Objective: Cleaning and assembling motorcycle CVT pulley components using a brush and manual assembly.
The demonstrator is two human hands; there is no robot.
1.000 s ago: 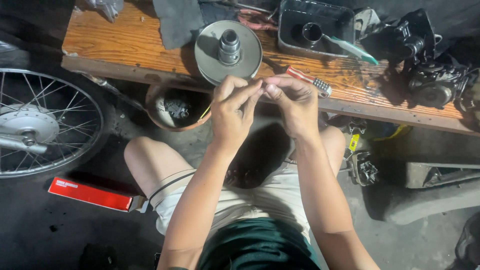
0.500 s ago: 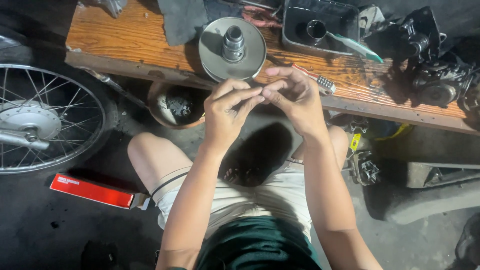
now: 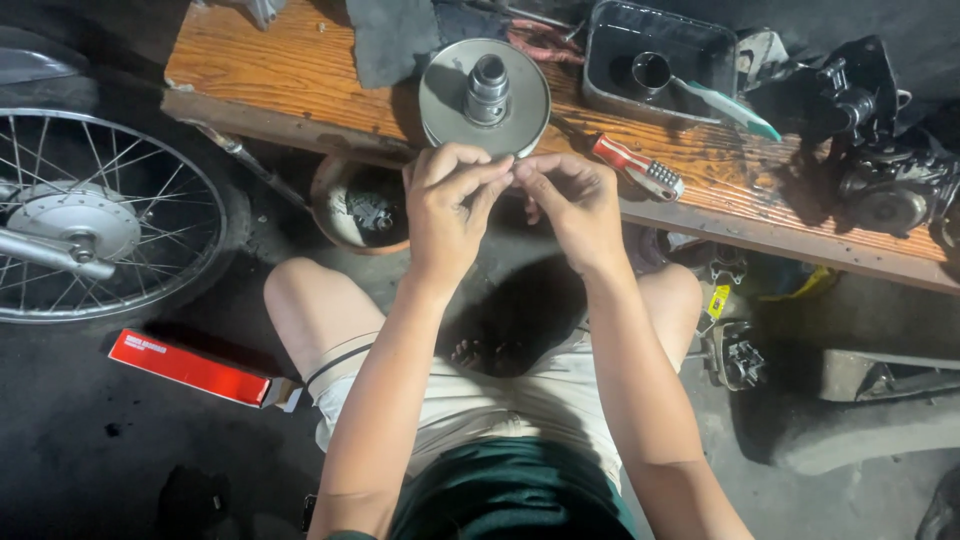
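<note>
We see a long wooden tabletop (image 3: 300,80) across the top, and left of it a spoked motorcycle wheel (image 3: 100,225) on the dark floor. On the tabletop a round grey clutch pulley (image 3: 484,95) sits beside a black rectangular tray (image 3: 655,60) and a dark engine part (image 3: 880,150). A long, flat red box (image 3: 190,367) with a white end lies on the floor below the wheel. Our left hand (image 3: 450,205) and right hand (image 3: 575,200) meet fingertip to fingertip just before the pulley, pinched narrow around something too small to make out. A red-handled tool (image 3: 638,165) lies just right of them.
</note>
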